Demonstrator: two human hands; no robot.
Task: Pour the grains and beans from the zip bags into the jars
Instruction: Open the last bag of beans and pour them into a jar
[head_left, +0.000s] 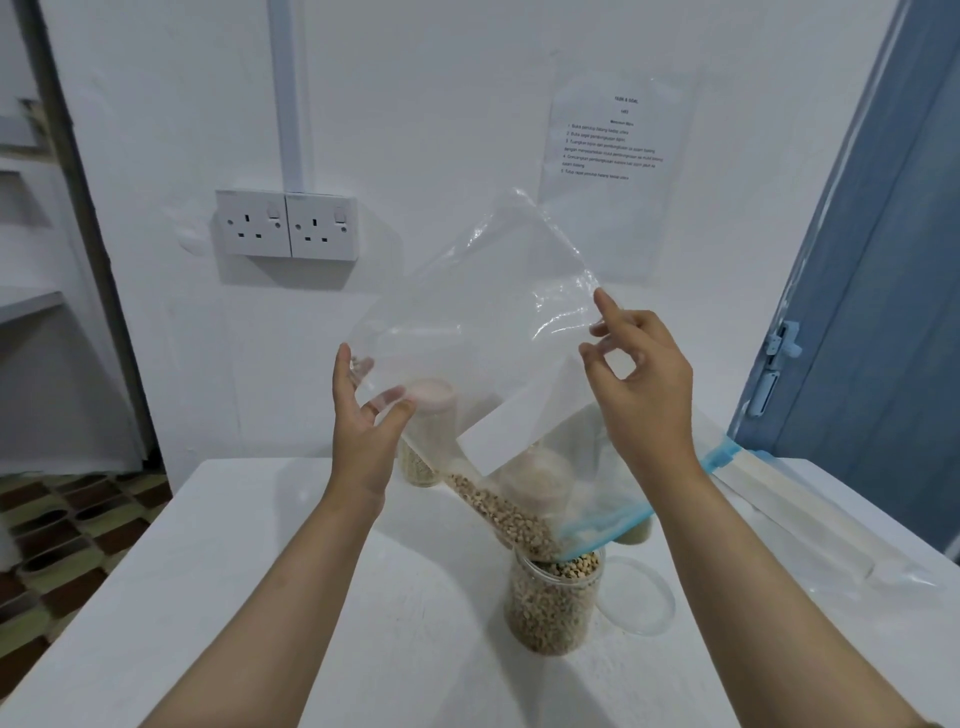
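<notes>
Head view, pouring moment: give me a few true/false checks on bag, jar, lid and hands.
1. The zip bag is tipped with its blue zip end at the open jar. True.
2. The open jar is empty. False: it is nearly full of beans.
3. Both hands hold the bag. True: left hand and right hand grip its raised end.
4. The jar's lid is screwed on. False: a clear lid lies on the table beside it.

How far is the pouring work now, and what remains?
Done: two capped jars behind already hold grains, and an emptied bag lies at right. In hand: left hand and right hand tip the zip bag, beans sliding into the open jar. Left: finishing the pour, then fitting the lid.
</notes>
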